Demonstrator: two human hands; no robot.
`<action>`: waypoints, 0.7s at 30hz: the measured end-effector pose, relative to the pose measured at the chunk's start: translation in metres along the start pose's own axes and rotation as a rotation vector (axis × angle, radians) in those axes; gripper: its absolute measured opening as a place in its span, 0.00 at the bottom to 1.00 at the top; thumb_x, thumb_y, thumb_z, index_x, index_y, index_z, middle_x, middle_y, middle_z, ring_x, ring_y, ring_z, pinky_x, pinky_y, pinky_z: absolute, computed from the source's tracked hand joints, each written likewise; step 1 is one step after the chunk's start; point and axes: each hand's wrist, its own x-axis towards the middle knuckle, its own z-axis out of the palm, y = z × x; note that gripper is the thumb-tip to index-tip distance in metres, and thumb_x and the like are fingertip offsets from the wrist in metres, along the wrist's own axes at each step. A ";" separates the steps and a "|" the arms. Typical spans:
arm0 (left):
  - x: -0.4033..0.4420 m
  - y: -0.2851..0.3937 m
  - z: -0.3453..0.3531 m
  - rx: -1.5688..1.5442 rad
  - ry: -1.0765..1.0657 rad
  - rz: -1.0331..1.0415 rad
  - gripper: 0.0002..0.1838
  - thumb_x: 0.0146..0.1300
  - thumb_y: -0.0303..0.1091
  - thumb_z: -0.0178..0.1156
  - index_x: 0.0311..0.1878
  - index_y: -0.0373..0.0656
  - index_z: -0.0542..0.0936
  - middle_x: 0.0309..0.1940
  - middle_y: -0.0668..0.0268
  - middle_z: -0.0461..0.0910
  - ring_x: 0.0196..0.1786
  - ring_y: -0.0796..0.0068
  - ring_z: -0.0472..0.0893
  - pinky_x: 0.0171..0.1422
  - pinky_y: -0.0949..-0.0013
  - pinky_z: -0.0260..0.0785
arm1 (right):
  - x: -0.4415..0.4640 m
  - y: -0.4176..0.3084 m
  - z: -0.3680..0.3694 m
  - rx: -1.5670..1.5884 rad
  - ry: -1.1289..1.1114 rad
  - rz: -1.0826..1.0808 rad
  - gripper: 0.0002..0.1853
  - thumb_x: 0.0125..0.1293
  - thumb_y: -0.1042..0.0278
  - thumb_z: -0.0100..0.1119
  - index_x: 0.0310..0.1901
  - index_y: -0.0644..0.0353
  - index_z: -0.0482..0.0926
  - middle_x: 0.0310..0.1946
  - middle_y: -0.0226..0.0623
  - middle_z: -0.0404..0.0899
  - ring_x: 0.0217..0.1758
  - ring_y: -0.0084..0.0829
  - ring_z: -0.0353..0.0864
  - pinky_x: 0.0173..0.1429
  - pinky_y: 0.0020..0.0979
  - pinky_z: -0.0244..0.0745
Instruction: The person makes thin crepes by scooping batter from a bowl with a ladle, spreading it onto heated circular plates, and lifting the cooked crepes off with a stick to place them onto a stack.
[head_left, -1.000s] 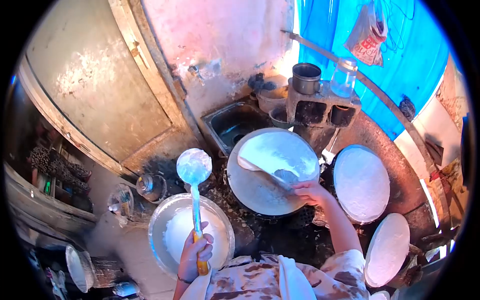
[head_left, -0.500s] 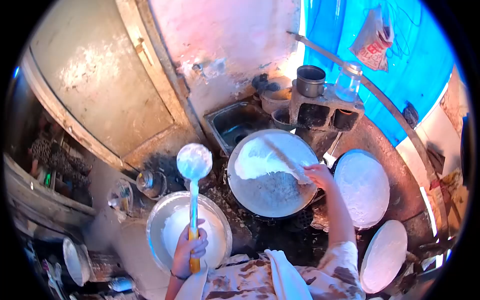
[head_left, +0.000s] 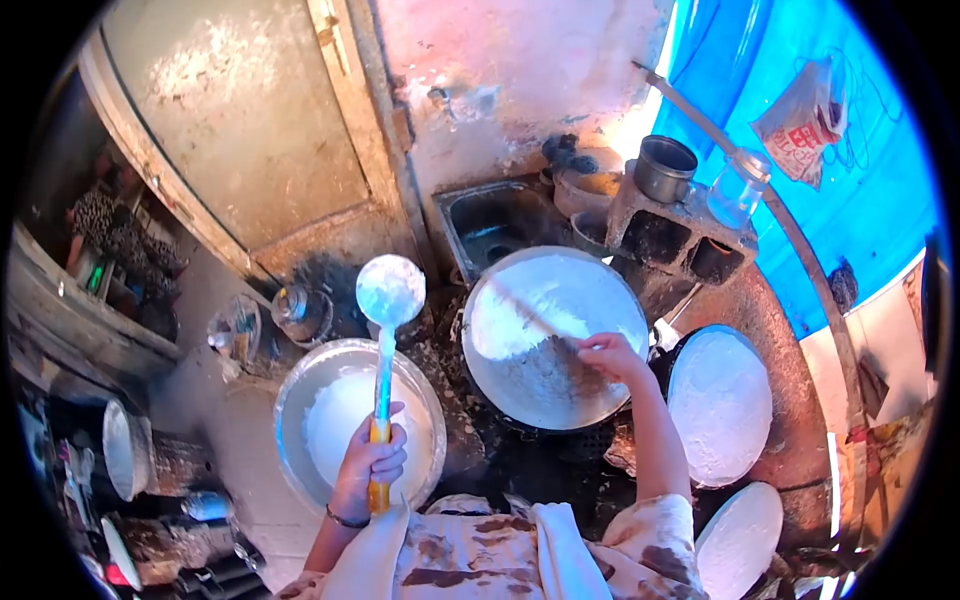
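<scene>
At the near edge is the person's shirt (head_left: 470,555), white with brown patches. Ahead of it, the left hand (head_left: 374,462) holds the ladle (head_left: 390,290): its fingers are curled around the yellow handle. The ladle points away from the person. Its cup is coated white and appears beyond the far rim of the bowl.

The bowl (head_left: 288,425) is a wide metal vessel, located beneath the left hand and ladle in this view. It contains white batter (head_left: 340,425).

A white disc (head_left: 740,545) is positioned at the near right, below a second, larger round (head_left: 720,405) with a white surface.

The right hand (head_left: 612,360) is over the right part of the griddle (head_left: 545,405). Its fingers are narrow, pinched on the near end of a thin stick (head_left: 535,318). The stick is blurred and extends across the griddle toward the far left. A white layer (head_left: 505,325) covers the far part of the griddle; the near part is greyer and partly blurred. Contact between the stick and the layer cannot be determined.

Beyond the griddle is a metal sink (head_left: 500,225). To its right, a block (head_left: 690,222) with two openings supports a dark pot (head_left: 665,170) and a clear jar (head_left: 735,192). Farther back, a bag (head_left: 803,130) hangs against a blue sheet (head_left: 800,270).
</scene>
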 end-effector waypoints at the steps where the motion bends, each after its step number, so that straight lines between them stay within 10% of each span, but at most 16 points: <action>1: -0.001 -0.003 -0.001 -0.015 0.018 -0.001 0.31 0.52 0.18 0.51 0.62 0.43 0.62 0.28 0.67 0.65 0.16 0.89 0.59 0.15 0.86 0.53 | -0.012 0.011 0.000 0.024 -0.052 0.026 0.14 0.55 0.71 0.64 0.44 0.61 0.80 0.13 0.23 0.68 0.08 0.14 0.57 0.12 0.21 0.47; 5: -0.010 -0.010 -0.012 0.007 0.041 -0.055 0.30 0.53 0.18 0.51 0.62 0.42 0.63 0.28 0.69 0.64 0.17 0.89 0.59 0.16 0.86 0.52 | -0.078 0.077 -0.041 0.241 -0.160 0.067 0.15 0.53 0.72 0.65 0.43 0.65 0.80 0.19 0.29 0.75 0.11 0.14 0.61 0.13 0.20 0.49; 11: -0.008 -0.011 -0.003 -0.072 0.057 -0.070 0.27 0.56 0.19 0.48 0.62 0.38 0.62 0.27 0.71 0.62 0.17 0.91 0.59 0.17 0.88 0.53 | -0.055 0.059 -0.004 0.500 0.386 0.001 0.14 0.55 0.72 0.62 0.45 0.60 0.77 0.15 0.21 0.65 0.09 0.12 0.55 0.11 0.17 0.44; 21: -0.060 0.026 -0.064 -0.072 -0.063 -0.163 0.28 0.55 0.18 0.47 0.62 0.43 0.63 0.29 0.70 0.64 0.19 0.90 0.59 0.18 0.87 0.54 | -0.035 0.021 0.188 0.703 0.020 -0.200 0.24 0.65 0.66 0.53 0.63 0.53 0.64 0.13 0.15 0.54 0.09 0.11 0.51 0.11 0.16 0.44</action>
